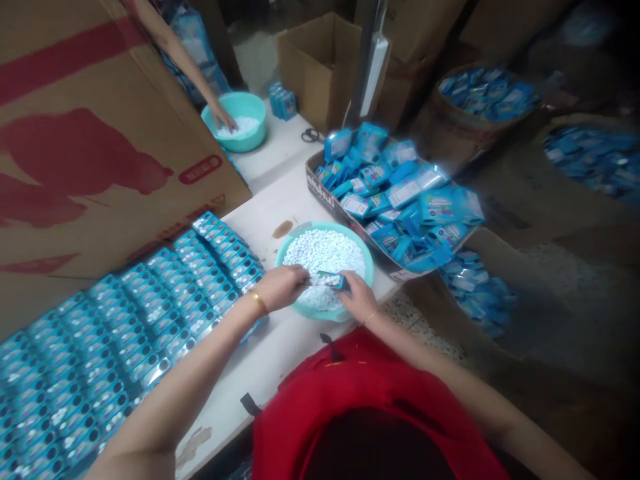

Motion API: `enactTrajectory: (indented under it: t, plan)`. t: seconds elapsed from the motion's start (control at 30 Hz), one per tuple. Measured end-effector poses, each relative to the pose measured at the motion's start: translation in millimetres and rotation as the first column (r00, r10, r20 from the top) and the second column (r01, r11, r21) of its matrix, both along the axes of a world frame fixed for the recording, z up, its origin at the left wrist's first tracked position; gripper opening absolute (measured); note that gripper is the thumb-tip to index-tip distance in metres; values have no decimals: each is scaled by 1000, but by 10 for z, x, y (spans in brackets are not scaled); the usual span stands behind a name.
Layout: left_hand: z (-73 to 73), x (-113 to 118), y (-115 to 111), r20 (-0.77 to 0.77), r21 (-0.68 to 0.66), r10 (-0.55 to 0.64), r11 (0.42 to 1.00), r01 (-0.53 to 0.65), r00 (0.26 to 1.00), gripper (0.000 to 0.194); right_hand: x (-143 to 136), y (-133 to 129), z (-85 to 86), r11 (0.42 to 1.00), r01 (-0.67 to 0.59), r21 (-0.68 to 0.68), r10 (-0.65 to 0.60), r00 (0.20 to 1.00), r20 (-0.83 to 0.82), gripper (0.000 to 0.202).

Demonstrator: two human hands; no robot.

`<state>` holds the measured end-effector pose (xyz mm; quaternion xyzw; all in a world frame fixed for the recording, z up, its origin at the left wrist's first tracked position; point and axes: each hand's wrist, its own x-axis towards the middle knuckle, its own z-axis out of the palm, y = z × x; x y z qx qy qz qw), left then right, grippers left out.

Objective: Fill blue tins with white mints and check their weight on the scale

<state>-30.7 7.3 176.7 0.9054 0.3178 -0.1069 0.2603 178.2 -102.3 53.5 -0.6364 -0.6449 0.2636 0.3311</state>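
Observation:
A small blue box [343,283], with white pellets showing at its open side, is held level over a turquoise basin [371,257]. White pellets [325,250] fill much of that basin. My left hand [284,288] pinches the box's left end, its fingers closed; a gold bracelet circles the wrist. My right hand [359,298] grips the other end between thumb and fingers. Left of my hands stand rows of blue boxes [150,300], packed side by side, some with white pellets visible in them.
A shallow carton [345,215] heaped with blue packs stands right of the basin. Behind it are scissors [311,135] and a cardboard box [320,73]. A co-worker's hand [224,119] reaches into a second basin [253,137]. A large printed carton [100,133] borders the left.

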Motion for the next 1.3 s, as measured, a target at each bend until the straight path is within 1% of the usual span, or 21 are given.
enactTrajectory:
  t: [0.07, 0.13, 0.2, 0.27, 0.3, 0.33, 0.37, 0.4, 0.47, 0.53, 0.6, 0.63, 0.7, 0.73, 0.8, 0.93, 1.03, 1.17, 1.23, 1.3]
  plan:
    - [148, 135, -103, -151, 82, -42, 995, 55, 988, 21, -103, -44, -26, 1000, 3, 20, -3, 1000, 3, 36]
    - [300, 244, -225, -236, 150, -81, 982, 118, 968, 23, -201, -94, -63, 999, 22, 36, -22, 1000, -6, 34]
    - [424, 277, -316, -259, 195, -115, 966, 169, 959, 25, -285, -148, -105, 997, 62, 45, -61, 998, -23, 33]
    - [465, 209, -324, -245, 226, -118, 958, 175, 962, 25, -346, -209, -144, 993, 114, 39, -111, 992, -63, 32]
    - [437, 141, -292, -232, 235, -96, 960, 152, 968, 25, -368, -244, -163, 989, 143, 30, -140, 986, -92, 33]
    - [372, 58, -241, -217, 239, -50, 966, 103, 975, 24, -386, -282, -180, 984, 176, 18, -172, 977, -124, 34]
    - [272, -31, -179, -199, 229, 21, 973, 26, 980, 22, -400, -320, -197, 978, 209, 2, -206, 966, -154, 37]
    - [139, -116, -115, -184, 208, 100, 976, -61, 978, 21, -412, -356, -213, 971, 238, -16, -237, 955, -180, 39]
    - [-189, -244, -28, -167, 131, 241, 967, -220, 956, 20, -426, -415, -246, 959, 276, -55, -282, 935, -214, 43]
    - [-532, -290, -34, -186, 72, 265, 964, -255, 946, 20, -430, -445, -276, 952, 290, -101, -306, 923, -235, 46]
    - [-820, -267, -132, -218, 45, 263, 965, -259, 940, 22, -424, -446, -302, 942, 301, -146, -330, 912, -245, 48]
    - [-930, -243, -199, -232, 42, 265, 964, -263, 936, 23, -419, -438, -312, 936, 311, -164, -344, 907, -245, 48]
    - [-1076, -193, -331, -253, 41, 264, 964, -262, 931, 26, -406, -417, -325, 924, 333, -188, -371, 901, -227, 49]
    - [-1115, -174, -382, -258, 41, 258, 966, -256, 931, 26, -401, -405, -327, 919, 342, -197, -380, 901, -209, 49]
    - [-1144, -159, -439, -263, 34, 235, 972, -234, 936, 26, -397, -388, -321, 909, 362, -207, -398, 902, -167, 49]
    - [-1098, -222, -456, -263, 0, 181, 982, -187, 948, 24, -433, -421, -280, 915, 360, -182, -385, 914, -129, 46]
    - [-1060, -332, -514, -261, -36, 146, 986, -161, 954, 22, -521, -547, -256, 929, 325, -175, -348, 930, -117, 44]
    - [-1033, -533, -642, -255, -99, 107, 986, -137, 961, 18, -668, -788, -251, 934, 270, -233, -296, 951, -85, 46]
    - [-1017, -646, -649, -231, -124, 92, 985, -123, 969, 16, -710, -881, -238, 938, 218, -267, -256, 960, -115, 46]
    - [-1012, -742, -594, -194, -112, 108, 985, -131, 975, 17, -712, -943, -206, 945, 187, -270, -241, 953, -185, 45]
